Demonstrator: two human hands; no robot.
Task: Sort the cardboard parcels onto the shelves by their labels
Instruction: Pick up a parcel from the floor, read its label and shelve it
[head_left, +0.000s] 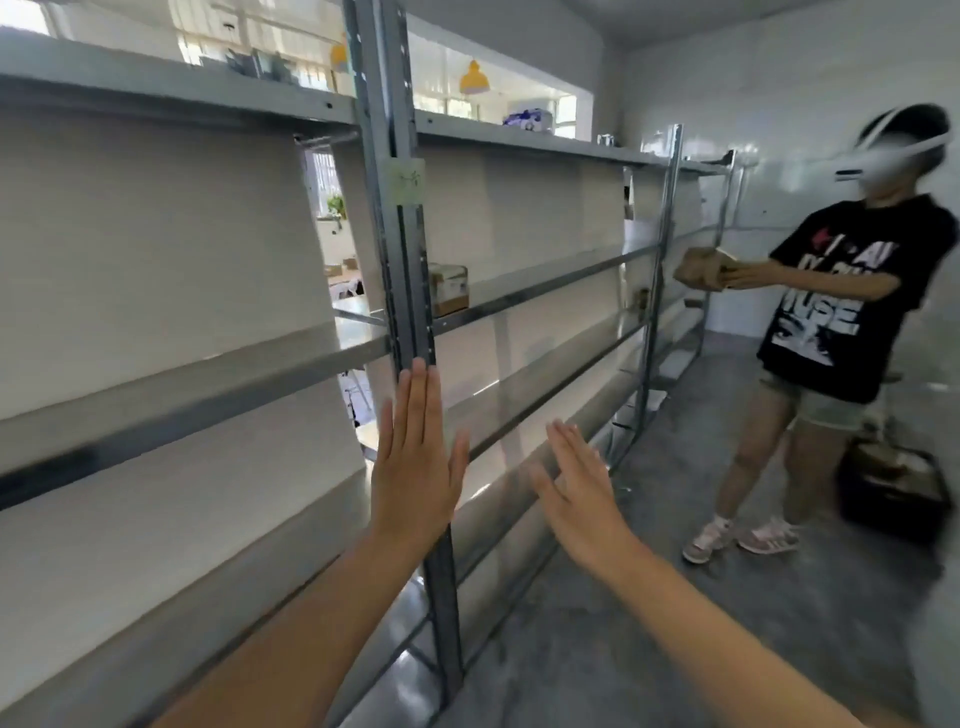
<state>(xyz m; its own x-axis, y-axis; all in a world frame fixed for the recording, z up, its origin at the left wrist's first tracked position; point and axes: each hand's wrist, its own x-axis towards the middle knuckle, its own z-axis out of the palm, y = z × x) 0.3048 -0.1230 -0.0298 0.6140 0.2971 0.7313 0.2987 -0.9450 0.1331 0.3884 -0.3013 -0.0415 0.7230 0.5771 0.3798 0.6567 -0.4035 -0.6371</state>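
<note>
Cardboard parcel (448, 289) on the middle shelf (545, 288), well beyond your hands, your left hand (415, 467) and right hand (579, 488) both flat, fingers spread, holding nothing

Daylight poured in from the windows (467, 67) high above the left hand (415, 467), blown out nearly white. The room was bright and evenly lit, shadows soft. Glare streaked the metal shelf (519, 436) between the two hands. Motion blur smeared the shelving left of the left hand, and the person (831, 312) far beyond the right hand (576, 483) was soft. Wide-angle distortion bowed the shelf lines toward the edges.
</note>
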